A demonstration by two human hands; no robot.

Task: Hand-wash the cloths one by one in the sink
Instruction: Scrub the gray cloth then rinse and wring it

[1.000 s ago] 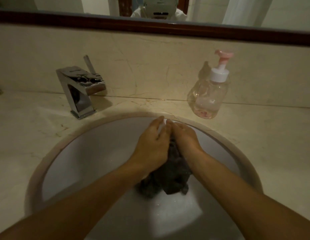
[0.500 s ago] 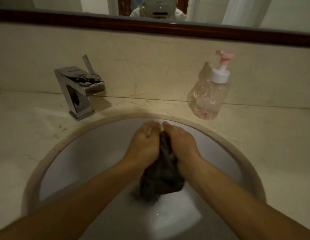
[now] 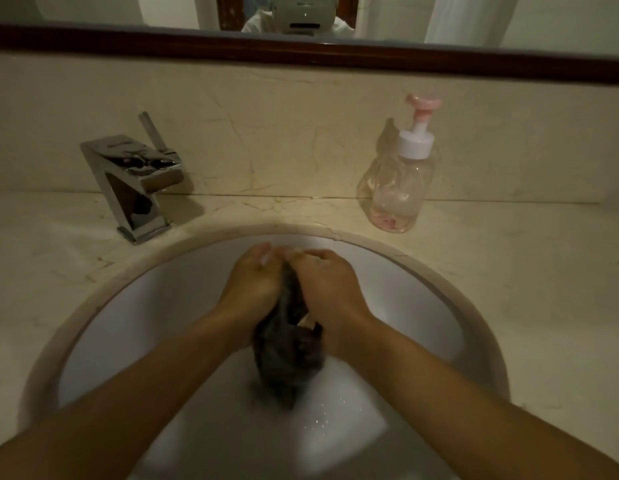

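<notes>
- While both hands are low inside the sink [image 3: 128,306], they hold one dark cloth [image 3: 287,358] between them.
- The left hand [image 3: 256,289] is on the left side of the cloth, with its fingers curled around the upper part of it.
- The right hand [image 3: 330,289] is on the right side, also with curled fingers that grip the same upper part.
- The two hands are close together and their fingertips almost meet at the far end; if they really touch, I cannot tell.
- Only a narrow strip of the cloth shows between the hands, and the bigger, bunched part hangs below the wrists over the middle of the white bowl.
- The lower edge of the cloth is blurred, so I cannot tell if it touches the bottom of the sink.
- Some small bright drops [image 3: 321,417] lie on the sink wall just in front of the cloth.
- A square chrome tap [image 3: 134,181] stands on the beige stone counter [image 3: 526,289] behind the sink, at the left, with its thin lever tilted up.
- A clear pump bottle [image 3: 398,188] with a white collar and a pink head stands on the counter at the back right, with a little pink liquid at its bottom.
- Behind both there is a beige stone wall strip [image 3: 266,133], and above it a mirror [image 3: 560,19] with a dark wooden frame [image 3: 405,60].
</notes>
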